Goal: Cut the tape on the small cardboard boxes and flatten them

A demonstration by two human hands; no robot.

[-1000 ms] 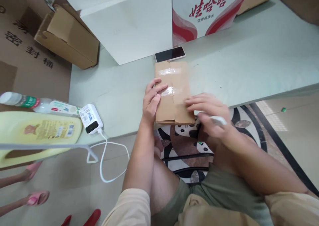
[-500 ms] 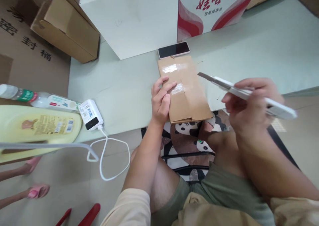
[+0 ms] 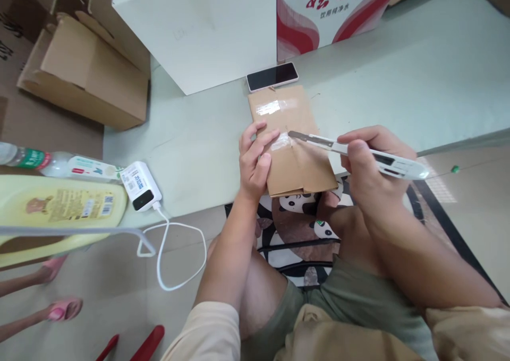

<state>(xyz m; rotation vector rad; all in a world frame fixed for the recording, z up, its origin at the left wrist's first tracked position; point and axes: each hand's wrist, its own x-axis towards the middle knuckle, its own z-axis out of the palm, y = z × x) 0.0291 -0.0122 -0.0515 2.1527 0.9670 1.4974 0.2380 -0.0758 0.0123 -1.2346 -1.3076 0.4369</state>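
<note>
A flat cardboard box (image 3: 306,159) with strips of clear tape lies at the table's front edge, its near end sticking out past it. My left hand (image 3: 254,159) grips the box's left side, fingertips on top near the lower tape strip (image 3: 281,141). In my right hand (image 3: 372,164) is a white utility knife (image 3: 338,147) with its blade out. The blade's tip is at the right end of that tape strip; whether it presses in, I cannot tell.
Behind the box lie a phone (image 3: 273,76), a white box (image 3: 207,32) and a red-and-white carton (image 3: 330,16). At left are a yellow bottle (image 3: 67,199), a clear plastic bottle (image 3: 59,162), a white device (image 3: 140,183) with a cable, and a brown carton (image 3: 91,74). Someone's pink-slippered feet (image 3: 66,309) show below.
My right hand has moved left with the utility knife, bringing the blade from beside the cardboard box to its tape. My left hand stays on the box. The view has shifted slightly.
</note>
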